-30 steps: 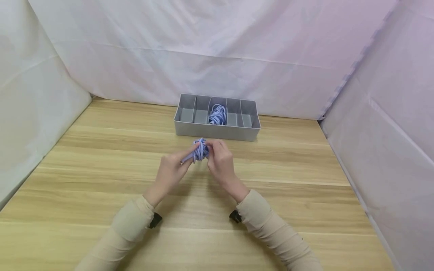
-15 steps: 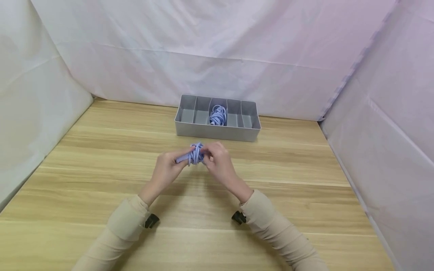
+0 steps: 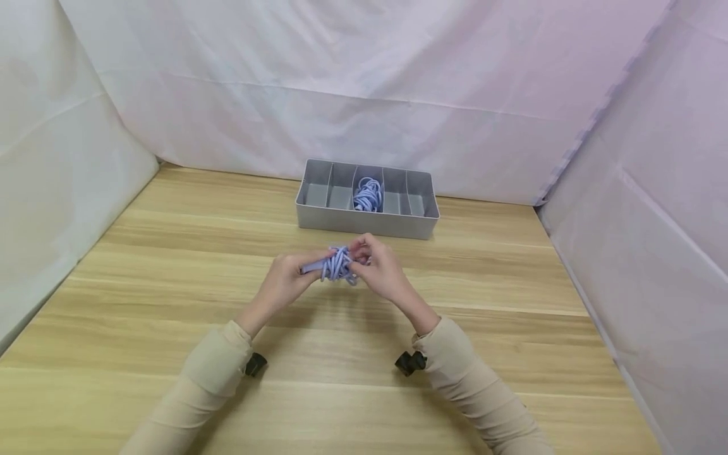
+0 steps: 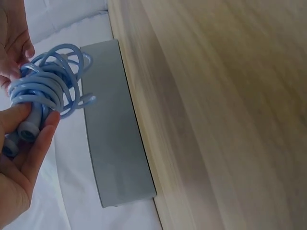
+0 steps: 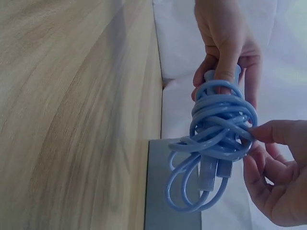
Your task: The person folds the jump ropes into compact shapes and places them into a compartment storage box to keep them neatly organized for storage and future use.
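A light-blue jump rope (image 3: 337, 265), its cord wound round its two handles, is held above the table in front of the box. My left hand (image 3: 286, 278) grips the handles at one end, thumb on one side and fingers on the other. At the other side of the bundle, my right hand (image 3: 382, 270) pinches the wound cord between thumb and fingers. In the right wrist view, loose loops of cord (image 5: 178, 191) hang out past the far handle ends (image 5: 207, 175). The round handle ends (image 4: 29, 130) by my left hand show in the left wrist view.
Behind the hands stands a grey box (image 3: 366, 221) with several compartments. Its middle compartment contains another coiled light-blue cord (image 3: 368, 194). White cloth (image 3: 364, 120) encloses the wooden table (image 3: 170, 265) at the back and both sides.
The bundle has dropped slightly towards me, going left and then back right. My right hand has shifted right and changed its hold; loops now show at the bundle's right end.
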Available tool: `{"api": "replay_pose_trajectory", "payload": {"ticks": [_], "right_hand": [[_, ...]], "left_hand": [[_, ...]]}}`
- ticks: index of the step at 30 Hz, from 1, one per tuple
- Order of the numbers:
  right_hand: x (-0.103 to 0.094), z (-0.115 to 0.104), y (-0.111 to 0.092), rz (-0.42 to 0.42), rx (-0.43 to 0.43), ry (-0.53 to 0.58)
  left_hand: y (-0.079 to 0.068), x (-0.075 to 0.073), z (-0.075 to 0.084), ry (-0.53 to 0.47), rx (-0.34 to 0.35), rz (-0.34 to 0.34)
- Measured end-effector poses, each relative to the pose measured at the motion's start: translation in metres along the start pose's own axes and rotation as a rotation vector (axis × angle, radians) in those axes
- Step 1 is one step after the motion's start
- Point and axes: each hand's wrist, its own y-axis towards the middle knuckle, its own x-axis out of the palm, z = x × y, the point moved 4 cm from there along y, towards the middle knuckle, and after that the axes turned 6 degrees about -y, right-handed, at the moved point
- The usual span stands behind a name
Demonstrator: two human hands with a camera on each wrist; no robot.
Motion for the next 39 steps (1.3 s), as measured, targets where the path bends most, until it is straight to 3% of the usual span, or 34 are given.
{"api": "replay_pose_trajectory", "payload": {"ticks": [4, 8, 14, 17, 20, 22, 24, 27, 30, 34, 39], "right_hand": [[0.003, 0.013, 0.002, -0.095, 0.081, 0.201], [0.005, 0.020, 0.002, -0.155, 0.157, 0.332], [0.011, 0.024, -0.001, -0.198, 0.228, 0.415], [0.017, 0.021, -0.003, -0.244, 0.224, 0.441], [0.021, 0.017, -0.005, -0.274, 0.153, 0.423], [0.021, 0.012, -0.006, -0.243, 0.042, 0.314], [0.018, 0.004, -0.007, -0.180, -0.103, 0.126], [0.015, -0.009, -0.008, -0.022, -0.316, -0.214], [0.012, -0.017, -0.010, 0.145, -0.465, -0.423], [0.011, -0.018, -0.014, 0.358, -0.562, -0.570], [0.014, -0.016, -0.018, 0.548, -0.588, -0.728]], "left_hand": [[0.001, 0.000, -0.005, -0.058, 0.030, -0.057], [0.001, 0.000, -0.011, -0.137, 0.038, -0.100], [0.000, -0.003, -0.016, -0.145, 0.070, -0.123], [0.000, -0.004, -0.017, -0.109, 0.090, -0.126], [0.000, -0.004, -0.017, -0.105, 0.080, -0.124], [0.001, -0.004, -0.016, -0.116, 0.055, -0.113], [0.002, -0.004, -0.014, -0.124, 0.027, -0.086], [0.003, -0.003, -0.012, -0.132, -0.014, -0.022], [0.003, -0.002, -0.010, -0.138, -0.050, 0.062], [0.002, 0.002, -0.006, -0.146, -0.102, 0.193], [0.000, 0.007, 0.000, -0.124, -0.153, 0.358]]}}
